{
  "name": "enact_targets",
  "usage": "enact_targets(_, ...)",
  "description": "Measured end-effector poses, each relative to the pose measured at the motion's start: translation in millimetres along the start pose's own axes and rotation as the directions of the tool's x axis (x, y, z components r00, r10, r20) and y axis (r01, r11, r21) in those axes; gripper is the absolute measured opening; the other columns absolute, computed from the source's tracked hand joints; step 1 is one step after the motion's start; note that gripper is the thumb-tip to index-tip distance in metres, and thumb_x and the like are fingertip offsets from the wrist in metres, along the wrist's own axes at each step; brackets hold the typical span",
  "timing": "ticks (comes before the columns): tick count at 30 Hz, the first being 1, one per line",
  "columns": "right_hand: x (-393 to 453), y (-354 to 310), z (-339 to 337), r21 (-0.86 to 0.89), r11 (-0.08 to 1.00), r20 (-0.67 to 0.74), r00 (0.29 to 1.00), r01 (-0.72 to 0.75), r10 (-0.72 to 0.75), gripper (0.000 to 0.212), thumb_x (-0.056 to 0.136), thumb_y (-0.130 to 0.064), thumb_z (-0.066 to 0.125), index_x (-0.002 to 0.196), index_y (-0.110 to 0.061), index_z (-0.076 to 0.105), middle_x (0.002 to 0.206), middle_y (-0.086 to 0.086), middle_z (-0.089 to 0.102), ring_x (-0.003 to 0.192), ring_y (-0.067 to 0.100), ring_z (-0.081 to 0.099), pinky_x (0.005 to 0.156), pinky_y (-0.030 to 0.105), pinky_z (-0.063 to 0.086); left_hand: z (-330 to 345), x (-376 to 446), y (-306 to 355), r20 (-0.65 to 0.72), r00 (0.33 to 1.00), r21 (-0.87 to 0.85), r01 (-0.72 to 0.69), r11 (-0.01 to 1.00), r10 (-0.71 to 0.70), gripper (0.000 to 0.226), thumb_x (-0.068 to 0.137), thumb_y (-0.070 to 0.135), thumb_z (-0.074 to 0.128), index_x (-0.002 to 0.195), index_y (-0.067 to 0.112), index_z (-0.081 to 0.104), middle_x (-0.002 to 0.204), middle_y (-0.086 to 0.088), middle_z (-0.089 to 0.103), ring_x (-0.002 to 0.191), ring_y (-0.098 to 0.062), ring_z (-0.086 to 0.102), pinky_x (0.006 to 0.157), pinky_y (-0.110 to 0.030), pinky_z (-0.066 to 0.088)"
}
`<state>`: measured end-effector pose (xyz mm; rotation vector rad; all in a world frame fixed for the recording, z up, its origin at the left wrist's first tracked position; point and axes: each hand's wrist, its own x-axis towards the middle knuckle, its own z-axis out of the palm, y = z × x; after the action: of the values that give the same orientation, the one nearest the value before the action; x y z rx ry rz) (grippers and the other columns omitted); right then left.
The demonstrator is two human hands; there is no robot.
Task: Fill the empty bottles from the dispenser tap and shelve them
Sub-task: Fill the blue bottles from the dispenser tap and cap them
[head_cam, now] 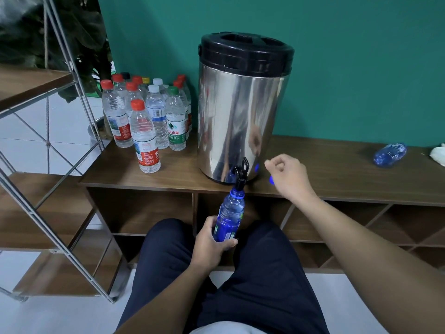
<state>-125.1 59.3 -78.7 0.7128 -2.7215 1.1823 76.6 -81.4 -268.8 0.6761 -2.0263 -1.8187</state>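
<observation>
The left hand (212,242) grips a blue bottle (230,216) under the dispenser (240,112) tap (241,171), while the right hand (287,175), loosely curled and holding nothing, hovers beside the tap.

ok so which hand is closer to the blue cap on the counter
Right. The right hand hovers just above the blue cap, while the left hand is lower down, gripping the blue bottle under the tap.

My left hand (212,242) covered base of blue bottle (230,216); its fill level unreadable. Blue cap (271,180) half hidden behind my right hand (287,175). White object (438,154) cut off at right edge. Rear bottles (144,97) masked by front ones.
</observation>
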Motion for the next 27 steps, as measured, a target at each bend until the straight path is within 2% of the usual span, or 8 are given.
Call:
enact_targets(1, 4.9, 14.2, -0.7, -0.126, 0.992, 0.037, 0.999, -0.001, 0.005, 0.031, 0.104, -0.046, 0.07, 0.116, -0.018, 0.076, 0.097, -0.001, 0.073, 0.1, 0.023, 0.071, 0.09, 0.037, 0.054, 0.2, -0.2, 0.3, 0.004, 1.0, -0.001, 0.004, 1.0, -0.004, 0.068, 0.079, 0.015, 0.101, 0.132, 0.034, 0.063, 0.121, 0.01, 0.078, 0.104, -0.007, 0.078, 0.089, -0.034, 0.068)
enact_targets(3, 12.2, 36.8, -0.3, -0.305, 0.952, 0.132, 0.99, -0.007, 0.049, 0.049, 0.102, -0.048, 0.074, 0.141, -0.018, 0.069, 0.127, 0.011, 0.063, 0.115, 0.032, 0.069, 0.102, 0.041, 0.055, 0.7, -0.7, 0.7, 0.011, 1.0, 0.003, 0.009, 1.0, -0.009, 0.068, 0.079, 0.013, 0.101, 0.131, 0.034, 0.063, 0.121, 0.01, 0.078, 0.104, -0.007, 0.078, 0.087, -0.031, 0.067)
enact_targets(7, 16.8, 55.0, 2.1, -0.416, 0.909, 0.261, 0.961, 0.029, 0.089, 0.07, 0.103, -0.048, 0.074, 0.162, -0.022, 0.05, 0.154, 0.015, 0.043, 0.132, 0.04, 0.062, 0.112, 0.045, 0.05, 1.8, -2.3, 1.7, 0.021, 1.0, 0.013, 0.019, 1.0, -0.019, 0.067, 0.079, 0.01, 0.101, 0.131, 0.031, 0.063, 0.121, 0.01, 0.078, 0.103, -0.007, 0.078, 0.083, -0.027, 0.065)
enact_targets(10, 16.8, 61.4, 6.4, -0.414, 0.909, 0.304, 0.949, 0.052, 0.085, 0.066, 0.104, -0.043, 0.074, 0.162, -0.021, 0.051, 0.152, 0.015, 0.045, 0.135, 0.039, 0.059, 0.115, 0.044, 0.047, 2.4, -2.3, 1.4, 0.035, 0.999, 0.021, 0.024, 0.999, -0.024, 0.065, 0.08, 0.009, 0.1, 0.131, 0.027, 0.064, 0.12, 0.007, 0.077, 0.101, -0.007, 0.078, 0.08, -0.025, 0.064)
enact_targets(14, 15.8, 68.6, 14.7, -0.385, 0.92, 0.3, 0.953, 0.079, 0.044, 0.053, 0.106, -0.037, 0.072, 0.154, -0.021, 0.059, 0.141, 0.012, 0.048, 0.125, 0.037, 0.062, 0.111, 0.041, 0.046, 2.7, -3.0, 1.4, 0.049, 0.999, 0.034, 0.021, 0.999, -0.022, 0.065, 0.08, 0.009, 0.1, 0.13, 0.026, 0.064, 0.12, 0.006, 0.077, 0.1, -0.009, 0.078, 0.078, -0.022, 0.063)
enact_targets(21, 10.3, 64.1, 14.8, -0.39, 0.91, 0.309, 0.951, 0.145, -0.019, 0.026, 0.108, -0.031, 0.07, 0.127, -0.014, 0.068, 0.125, 0.008, 0.052, 0.107, 0.032, 0.063, 0.098, 0.041, 0.051, 3.6, -3.1, -2.4, 0.076, 0.996, 0.041, 0.033, 0.999, -0.036, 0.066, 0.078, 0.013, 0.102, 0.129, 0.034, 0.065, 0.12, 0.009, 0.078, 0.104, -0.013, 0.078, 0.082, -0.028, 0.065)
enact_targets(24, 0.6, 53.1, 13.8, -0.251, 0.95, 0.316, 0.944, 0.184, -0.1, 0.022, 0.105, -0.032, 0.074, 0.117, -0.013, 0.073, 0.116, 0.006, 0.059, 0.099, 0.021, 0.063, 0.096, 0.034, 0.05, 3.9, -2.6, -2.7, 0.081, 0.996, 0.036, 0.035, 0.999, -0.038, 0.065, 0.078, 0.009, 0.101, 0.128, 0.031, 0.066, 0.118, 0.007, 0.078, 0.102, -0.012, 0.078, 0.08, -0.025, 0.064)
enact_targets(27, -14.7, 31.8, 5.7, -0.024, 0.983, 0.347, 0.924, 0.182, -0.162, 0.018, 0.104, -0.033, 0.075, 0.114, -0.018, 0.076, 0.104, -0.003, 0.065, 0.082, 0.002, 0.062, 0.082, 0.018, 0.048, 4.9, -2.1, -1.7, 0.094, 0.995, 0.01, 0.036, 0.999, -0.037, 0.066, 0.077, 0.01, 0.102, 0.128, 0.032, 0.066, 0.12, 0.008, 0.078, 0.104, -0.013, 0.078, 0.083, -0.028, 0.065)
